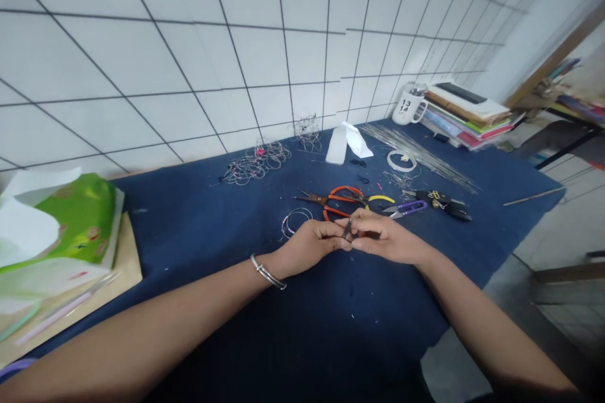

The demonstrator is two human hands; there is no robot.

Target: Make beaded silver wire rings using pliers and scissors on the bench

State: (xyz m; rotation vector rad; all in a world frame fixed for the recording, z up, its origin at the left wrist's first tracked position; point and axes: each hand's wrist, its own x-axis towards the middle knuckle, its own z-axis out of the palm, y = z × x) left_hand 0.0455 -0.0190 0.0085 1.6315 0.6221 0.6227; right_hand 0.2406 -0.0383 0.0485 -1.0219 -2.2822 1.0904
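My left hand (307, 244), with a silver bangle (268, 271) on its wrist, meets my right hand (390, 238) over the dark blue cloth. Both are closed in a pinch on a small dark object (348, 228), whose kind I cannot make out. Just beyond the fingers lie orange-handled scissors (331, 213) with dark blades. Purple thread snips (410, 208) are to the right of them. A thin wire ring (297, 224) with small coloured bits rests beyond my left wrist.
Black pliers (439, 203) lie at the right. Behind are tangled wire loops (250, 167), straight wires (420, 154), a white coil (401, 161), folded white paper (336, 145), a mug (407, 107) and stacked books (466, 116). A green tissue pack (82, 217) stands at the left.
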